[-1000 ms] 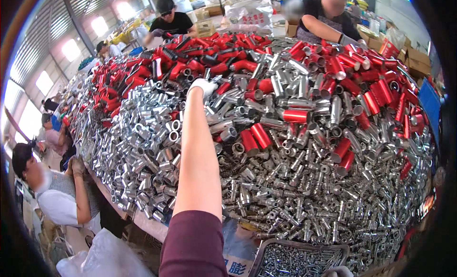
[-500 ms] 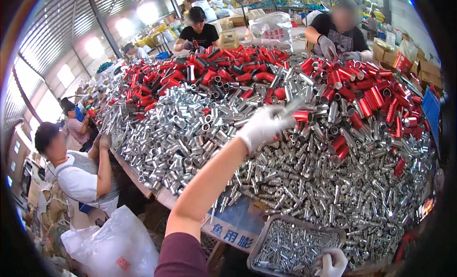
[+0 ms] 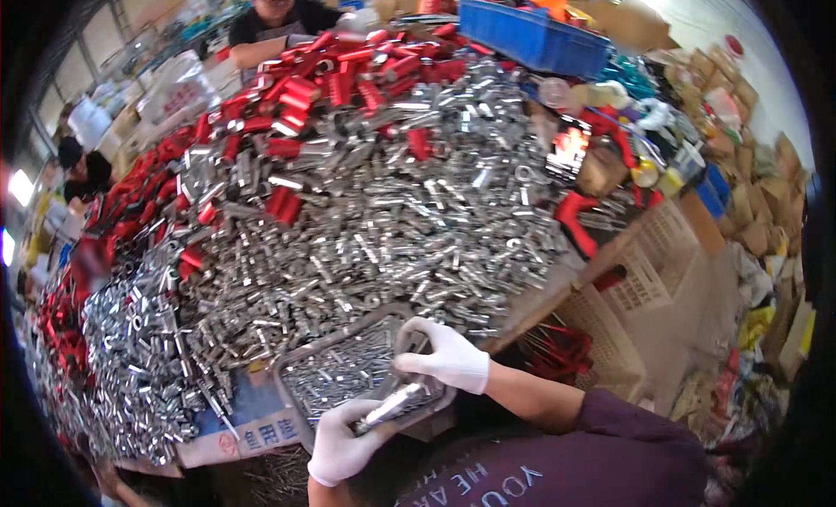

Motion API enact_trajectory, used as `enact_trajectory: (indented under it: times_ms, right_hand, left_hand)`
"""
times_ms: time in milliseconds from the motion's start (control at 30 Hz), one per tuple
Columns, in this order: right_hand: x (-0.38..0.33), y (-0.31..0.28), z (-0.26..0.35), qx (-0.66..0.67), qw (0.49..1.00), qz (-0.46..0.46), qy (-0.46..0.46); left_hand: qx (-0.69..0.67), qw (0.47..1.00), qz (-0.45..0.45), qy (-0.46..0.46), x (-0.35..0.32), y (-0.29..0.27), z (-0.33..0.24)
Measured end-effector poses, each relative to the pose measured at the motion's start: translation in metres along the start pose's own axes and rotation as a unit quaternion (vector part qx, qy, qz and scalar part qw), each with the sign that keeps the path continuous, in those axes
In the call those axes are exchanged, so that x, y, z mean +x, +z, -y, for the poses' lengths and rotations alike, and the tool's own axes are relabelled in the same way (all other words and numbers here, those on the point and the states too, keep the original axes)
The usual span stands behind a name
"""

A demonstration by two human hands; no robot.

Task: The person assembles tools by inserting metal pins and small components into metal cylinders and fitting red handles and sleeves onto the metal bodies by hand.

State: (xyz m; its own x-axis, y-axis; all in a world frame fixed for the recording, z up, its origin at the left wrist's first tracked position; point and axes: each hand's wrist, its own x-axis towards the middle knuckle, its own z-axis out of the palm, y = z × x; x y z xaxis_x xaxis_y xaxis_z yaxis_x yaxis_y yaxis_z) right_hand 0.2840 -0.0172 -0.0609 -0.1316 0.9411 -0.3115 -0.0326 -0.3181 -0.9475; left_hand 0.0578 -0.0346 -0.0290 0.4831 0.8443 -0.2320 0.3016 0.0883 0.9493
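A shiny metal tube [image 3: 392, 408] lies tilted in my white-gloved left hand [image 3: 342, 443], whose fingers wrap round its lower end. Just beyond the tube's upper end, my gloved right hand [image 3: 446, 359] has its thumb and fingers curled together. A bit of grey metal shows between them, too small to name. Both hands are over the near side of a dark tray [image 3: 292, 401] filled with small metal pins [image 3: 344, 368]. Behind the tray rises a big heap of silver metal fittings [image 3: 366, 237].
Red tubes [image 3: 300, 93] top the far side of the heap, where another person [image 3: 270, 28] stands. A blue crate [image 3: 533, 38] sits at the back right, near a lit phone [image 3: 568, 150]. Plastic baskets [image 3: 649, 263] and cardboard stand at the right.
My left hand has come back from over the heap to the tray, bringing a metal tube. My right hand has lifted from the pins. The view has swung to the right.
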Motion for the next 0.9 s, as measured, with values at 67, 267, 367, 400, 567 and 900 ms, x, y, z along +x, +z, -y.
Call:
enact_trajectory:
  times_ms: [67,267,367,400,567,900]
  right_hand:
    - [-0.005,-0.007,-0.012,-0.026,0.997,-0.036,-0.068]
    - [-0.003,-0.045,-0.033,0.281,0.954,-0.092,-0.056]
    - [-0.014,-0.051,-0.026,0.26,0.95,-0.144,-0.099]
    - [-0.015,-0.057,-0.028,0.272,0.948,-0.137,-0.088]
    - [-0.016,-0.048,-0.028,0.303,0.941,-0.126,-0.081]
    - [-0.017,-0.009,-0.018,-0.021,0.998,-0.026,-0.059]
  left_hand:
    - [-0.021,0.997,-0.027,-0.07,-0.003,0.001,0.007]
    - [-0.054,0.98,-0.163,-0.097,-0.009,0.003,0.006]
    - [-0.151,0.965,-0.128,-0.17,-0.007,0.005,-0.004]
    - [-0.125,0.972,-0.11,-0.166,-0.006,0.004,0.0]
    - [-0.088,0.98,-0.093,-0.15,-0.014,0.001,-0.006]
    - [-0.188,0.948,-0.239,-0.091,-0.005,-0.01,0.021]
